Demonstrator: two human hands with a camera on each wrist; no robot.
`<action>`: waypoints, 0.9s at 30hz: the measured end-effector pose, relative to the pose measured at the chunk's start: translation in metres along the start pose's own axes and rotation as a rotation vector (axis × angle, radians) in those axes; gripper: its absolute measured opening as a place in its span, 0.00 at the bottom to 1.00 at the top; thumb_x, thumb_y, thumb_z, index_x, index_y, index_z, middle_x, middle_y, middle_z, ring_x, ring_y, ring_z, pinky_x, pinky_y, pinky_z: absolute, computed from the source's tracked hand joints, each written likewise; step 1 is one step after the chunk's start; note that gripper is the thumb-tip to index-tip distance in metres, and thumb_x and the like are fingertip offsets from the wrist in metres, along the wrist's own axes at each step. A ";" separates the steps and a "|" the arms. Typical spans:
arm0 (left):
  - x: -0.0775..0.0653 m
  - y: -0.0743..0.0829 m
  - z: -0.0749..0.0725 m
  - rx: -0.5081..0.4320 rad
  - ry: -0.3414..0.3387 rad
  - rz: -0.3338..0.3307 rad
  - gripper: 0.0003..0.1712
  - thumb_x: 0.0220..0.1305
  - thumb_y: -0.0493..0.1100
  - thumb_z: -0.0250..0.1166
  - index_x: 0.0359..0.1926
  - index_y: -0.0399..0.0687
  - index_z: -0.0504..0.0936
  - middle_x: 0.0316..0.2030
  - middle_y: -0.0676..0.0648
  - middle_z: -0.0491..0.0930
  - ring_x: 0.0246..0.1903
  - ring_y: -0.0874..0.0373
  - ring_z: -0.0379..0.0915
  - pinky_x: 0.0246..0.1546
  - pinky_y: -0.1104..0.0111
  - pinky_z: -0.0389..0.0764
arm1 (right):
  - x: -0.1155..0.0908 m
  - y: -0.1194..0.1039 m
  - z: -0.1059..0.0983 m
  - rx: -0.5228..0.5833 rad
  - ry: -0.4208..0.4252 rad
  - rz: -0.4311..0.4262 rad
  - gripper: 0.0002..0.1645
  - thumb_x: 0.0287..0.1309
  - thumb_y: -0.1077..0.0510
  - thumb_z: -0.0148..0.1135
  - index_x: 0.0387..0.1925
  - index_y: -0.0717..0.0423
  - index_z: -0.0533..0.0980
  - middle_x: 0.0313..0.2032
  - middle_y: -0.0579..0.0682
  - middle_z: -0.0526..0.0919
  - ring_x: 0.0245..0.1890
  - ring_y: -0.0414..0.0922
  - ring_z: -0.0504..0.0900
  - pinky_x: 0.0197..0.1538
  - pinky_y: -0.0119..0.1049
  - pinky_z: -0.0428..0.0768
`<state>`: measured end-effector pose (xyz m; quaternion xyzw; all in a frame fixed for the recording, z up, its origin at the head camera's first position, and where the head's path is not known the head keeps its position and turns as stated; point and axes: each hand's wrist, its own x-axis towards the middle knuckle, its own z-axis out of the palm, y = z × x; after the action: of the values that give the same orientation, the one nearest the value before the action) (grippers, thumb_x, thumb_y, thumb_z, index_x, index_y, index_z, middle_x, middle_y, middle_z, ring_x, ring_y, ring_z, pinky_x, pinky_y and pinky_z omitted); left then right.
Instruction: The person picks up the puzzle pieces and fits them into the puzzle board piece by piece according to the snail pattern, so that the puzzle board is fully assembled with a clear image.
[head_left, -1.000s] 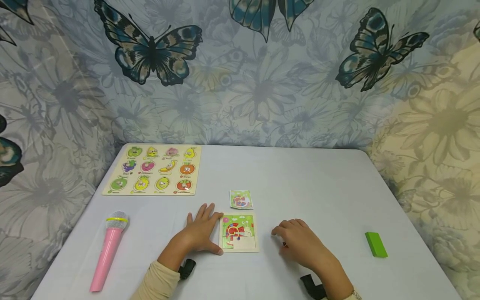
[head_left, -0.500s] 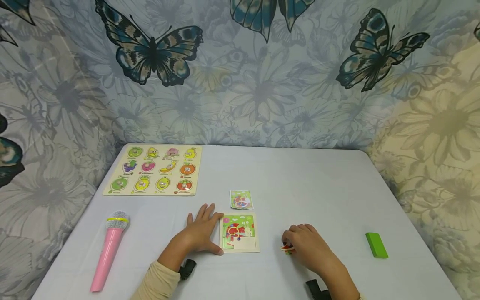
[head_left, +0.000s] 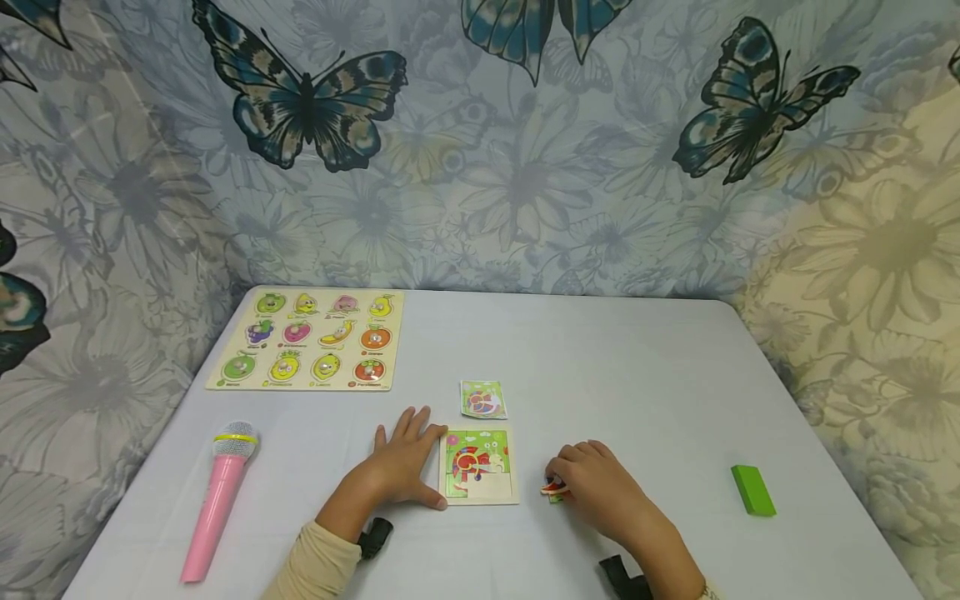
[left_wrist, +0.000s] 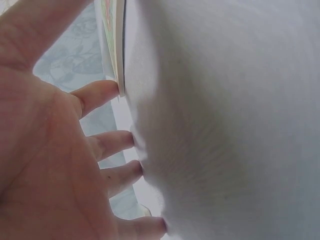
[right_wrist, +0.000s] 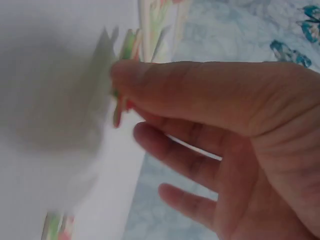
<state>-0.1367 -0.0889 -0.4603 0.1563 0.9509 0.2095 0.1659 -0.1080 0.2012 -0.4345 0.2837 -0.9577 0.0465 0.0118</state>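
Note:
A small square puzzle board lies mid-table, its picture partly filled and a bare pale area at lower right. My left hand spreads along its left side, thumb and index finger touching the edge. In the left wrist view the fingertips reach the table and the board's edge. Right of the board, my right hand pinches a red and green puzzle piece between thumb and fingers, just above the table. The right wrist view shows this puzzle piece edge-on and blurred, partly hidden by the thumb.
Behind the board lies a small picture card. A fruit board occupies the far left, with a pink microphone nearer. A green block lies at right. The right wrist view also has a blurred green-red object.
My right hand first moved right, where a red and green puzzle piece came into sight in its fingers, then came back left towards the board. The left hand has stayed still.

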 end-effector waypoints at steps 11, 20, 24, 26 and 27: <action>-0.001 0.002 -0.003 0.004 -0.005 -0.004 0.58 0.35 0.59 0.82 0.68 0.48 0.66 0.74 0.36 0.49 0.74 0.36 0.37 0.63 0.29 0.43 | 0.033 -0.035 0.009 -0.043 0.041 -0.193 0.15 0.47 0.60 0.74 0.39 0.48 0.83 0.38 0.43 0.83 0.47 0.45 0.80 0.61 0.51 0.72; 0.000 0.001 -0.001 0.011 -0.013 0.000 0.58 0.36 0.59 0.81 0.68 0.48 0.65 0.74 0.35 0.50 0.74 0.36 0.37 0.63 0.29 0.44 | 0.046 -0.048 0.020 -0.053 0.001 -0.246 0.14 0.51 0.57 0.72 0.41 0.46 0.83 0.40 0.43 0.83 0.47 0.44 0.79 0.62 0.50 0.71; 0.000 0.001 -0.001 0.019 -0.018 -0.002 0.58 0.36 0.60 0.81 0.68 0.48 0.65 0.74 0.35 0.49 0.74 0.36 0.37 0.63 0.29 0.44 | 0.048 -0.049 0.023 -0.042 0.003 -0.255 0.14 0.52 0.57 0.72 0.42 0.44 0.83 0.40 0.42 0.82 0.47 0.44 0.79 0.62 0.50 0.71; 0.000 0.001 -0.001 0.018 -0.019 -0.004 0.58 0.36 0.60 0.81 0.68 0.48 0.65 0.74 0.35 0.49 0.74 0.36 0.36 0.63 0.29 0.44 | 0.050 -0.049 0.025 -0.041 0.009 -0.262 0.14 0.52 0.57 0.71 0.43 0.44 0.83 0.40 0.41 0.82 0.48 0.44 0.79 0.63 0.50 0.71; 0.001 0.001 -0.001 0.017 -0.021 -0.006 0.58 0.36 0.60 0.81 0.68 0.48 0.65 0.74 0.35 0.48 0.74 0.37 0.36 0.63 0.29 0.43 | 0.050 -0.050 0.026 -0.041 0.010 -0.263 0.14 0.53 0.57 0.71 0.43 0.44 0.83 0.40 0.41 0.82 0.48 0.44 0.79 0.63 0.50 0.71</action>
<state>-0.1375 -0.0883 -0.4590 0.1571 0.9512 0.1994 0.1752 -0.1231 0.1301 -0.4535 0.4063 -0.9129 0.0265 0.0286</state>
